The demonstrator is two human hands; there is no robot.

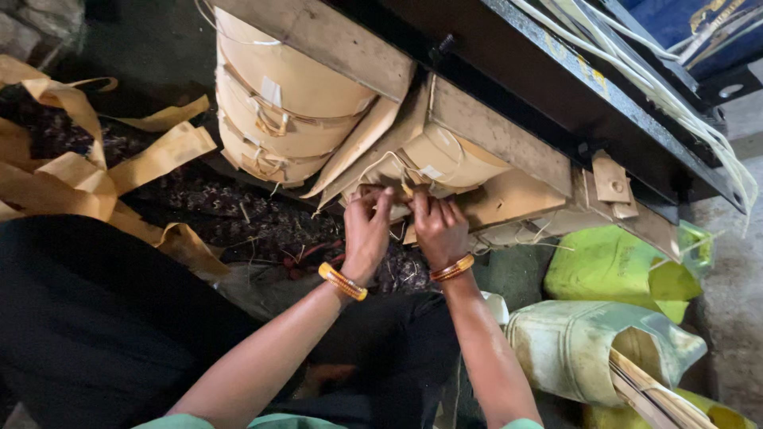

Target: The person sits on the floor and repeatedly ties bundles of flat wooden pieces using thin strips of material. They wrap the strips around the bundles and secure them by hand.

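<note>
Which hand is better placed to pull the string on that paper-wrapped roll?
Probably the right hand: its fingertips pinch the string right at the paper-wrapped roll. The left hand sits beside it, seemingly steadying the wrapping.

Stack of tan paper rolls [282,111], upper left of centre. Loose yellow-brown paper strips [87,171], left edge. Dark metal frame [572,95] crossing upper right, white cords [683,111] along it. Yellow-green sacks [612,266], lower right; pale sack [572,342] below them.
</note>
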